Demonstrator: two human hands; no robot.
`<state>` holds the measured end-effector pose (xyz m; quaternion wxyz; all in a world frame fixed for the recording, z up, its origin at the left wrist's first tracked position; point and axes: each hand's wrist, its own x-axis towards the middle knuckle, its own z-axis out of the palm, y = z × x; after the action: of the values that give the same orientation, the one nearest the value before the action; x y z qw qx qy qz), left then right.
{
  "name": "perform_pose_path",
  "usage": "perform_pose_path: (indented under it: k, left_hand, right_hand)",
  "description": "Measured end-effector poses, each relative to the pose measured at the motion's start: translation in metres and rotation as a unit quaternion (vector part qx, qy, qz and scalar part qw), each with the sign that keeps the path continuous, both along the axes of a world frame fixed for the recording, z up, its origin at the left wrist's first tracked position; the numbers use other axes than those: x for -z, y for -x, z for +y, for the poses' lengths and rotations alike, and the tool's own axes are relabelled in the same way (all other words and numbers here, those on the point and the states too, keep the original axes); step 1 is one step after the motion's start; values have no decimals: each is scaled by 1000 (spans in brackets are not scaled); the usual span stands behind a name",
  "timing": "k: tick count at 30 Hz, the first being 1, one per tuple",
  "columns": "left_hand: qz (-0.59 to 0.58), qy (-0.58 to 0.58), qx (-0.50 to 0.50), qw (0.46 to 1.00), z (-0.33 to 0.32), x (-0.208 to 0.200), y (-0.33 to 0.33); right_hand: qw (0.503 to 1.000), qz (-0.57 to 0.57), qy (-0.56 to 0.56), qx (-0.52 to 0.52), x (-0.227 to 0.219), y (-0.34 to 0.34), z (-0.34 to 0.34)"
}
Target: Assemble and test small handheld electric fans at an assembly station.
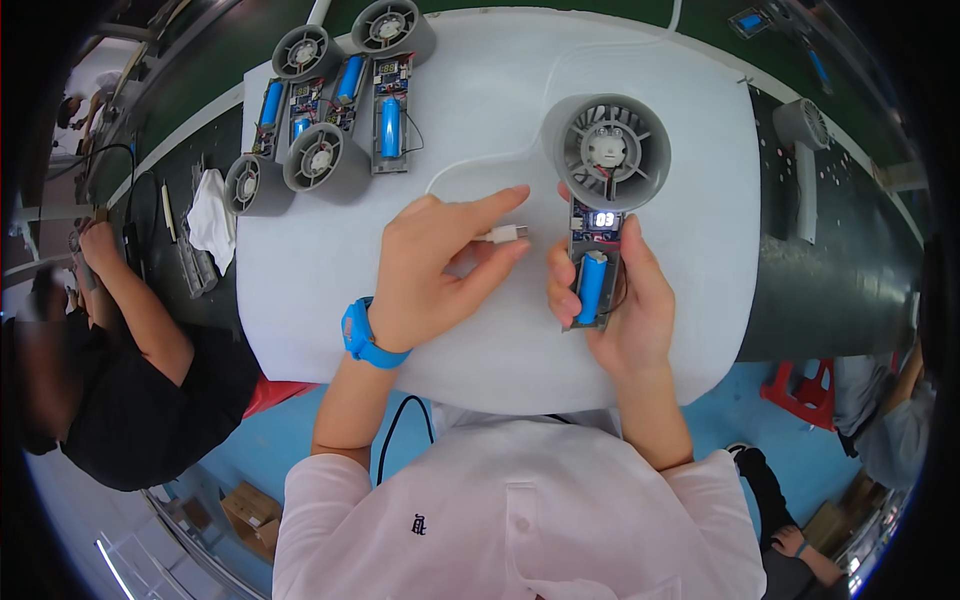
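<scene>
In my right hand (632, 310) is an open handheld fan (608, 150). Its round grey head points away from me, and my fingers and thumb wrap the narrow handle. A blue cylindrical battery (592, 285) and a small circuit board (590, 224) with a lit white display sit exposed in the handle. My left hand (440, 258) holds a white cable by its plug (508, 233). The metal tip points right toward the circuit board, apart from it. My index finger stretches out above the plug; the fingers' exact hold on it is partly hidden.
Several similar open fans (390, 110) lie at the table's upper left. A white cloth (212, 220) and a grey housing part (195, 262) are left of the white table cover (480, 360). At the right lies another fan (803, 125). A co-worker (130, 380) sits at the left.
</scene>
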<state>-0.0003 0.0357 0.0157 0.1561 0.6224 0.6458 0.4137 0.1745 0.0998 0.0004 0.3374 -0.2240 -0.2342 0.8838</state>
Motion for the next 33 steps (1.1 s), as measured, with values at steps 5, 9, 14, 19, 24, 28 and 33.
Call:
perform_pose_path:
  k: [5, 9, 14, 19, 24, 28, 33]
  left_hand:
    - [88, -56, 53, 993, 7, 5, 1]
    - [97, -73, 60, 991, 8, 8, 3]
    - [109, -82, 63, 989, 8, 7, 3]
    - [112, -100, 55, 987, 7, 5, 2]
    - [134, -74, 78, 985, -5, -10, -13]
    - [-24, 5, 28, 999, -12, -16, -50]
    - [-155, 107, -7, 982, -7, -23, -43]
  right_hand:
    - [1000, -12, -8, -5, -3, 1, 0]
    - [999, -29, -23, -13, -6, 1, -1]
    - [999, -33, -16, 30, -6, 8, -4]
    - [999, 1, -39, -14, 4, -2, -1]
    - [997, 15, -63, -38, 3, -4, 0]
    - [986, -49, -156, 18, 0, 7, -8]
    - [911, -104, -399, -22, 13, 2, -14]
